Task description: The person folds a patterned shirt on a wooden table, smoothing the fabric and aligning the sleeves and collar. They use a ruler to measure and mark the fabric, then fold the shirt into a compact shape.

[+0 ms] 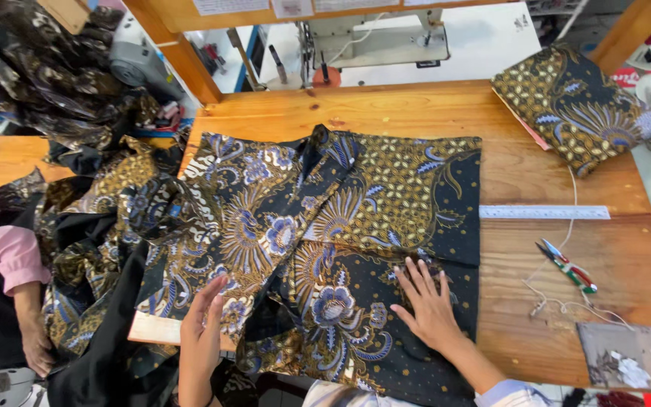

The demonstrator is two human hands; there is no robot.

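Cloth (pixel 340 234) with blue flowers and gold leaves lies spread in the middle of the frame on a wood table (pixel 551 151). The left hand (pixel 203 325) lies flat and open on its lower left edge, holding nothing. The right hand (pixel 429 303) presses flat with fingers spread, lower middle. More cloth hangs off the left in a pile (pixel 92 249). Bare wood at right has a ruler (pixel 544 212), snips (pixel 568 267) and string. A folded bundle (pixel 578 105) sits upper right. A sewing machine (pixel 374 38) stands up top.
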